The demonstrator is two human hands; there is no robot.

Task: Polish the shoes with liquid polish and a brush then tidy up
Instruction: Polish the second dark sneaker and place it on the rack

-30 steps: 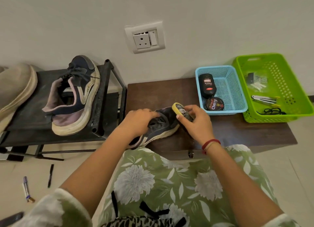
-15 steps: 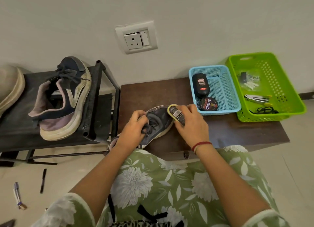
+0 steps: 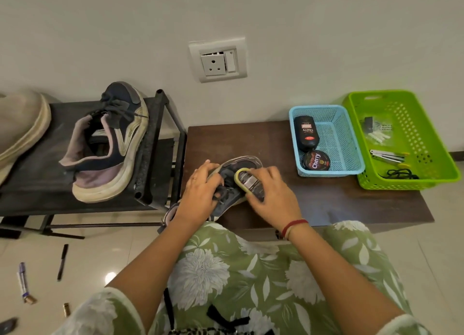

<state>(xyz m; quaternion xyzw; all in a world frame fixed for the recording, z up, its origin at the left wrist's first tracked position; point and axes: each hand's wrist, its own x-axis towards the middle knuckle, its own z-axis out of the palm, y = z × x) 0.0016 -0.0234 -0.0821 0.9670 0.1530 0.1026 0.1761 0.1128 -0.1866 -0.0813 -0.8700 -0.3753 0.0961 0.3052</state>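
head: oval brush (image 3: 249,184), laced sneaker (image 3: 244,162)

Bare tabletop (image 3: 238,141) lies open at twelve o'clock of the shoe (image 3: 247,162); blue basket (image 3: 331,171) blocks at two, shoe rack (image 3: 153,144) at nine.

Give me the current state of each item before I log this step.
Table shoe: lying on the table, held by the left hand.
Brush: gripped by the right hand, pressed on that shoe.
Rack shoe: resting on the rack, untouched.
Polish bottle: lying flat in the blue basket.
Polish tin: lid on, in the same basket.
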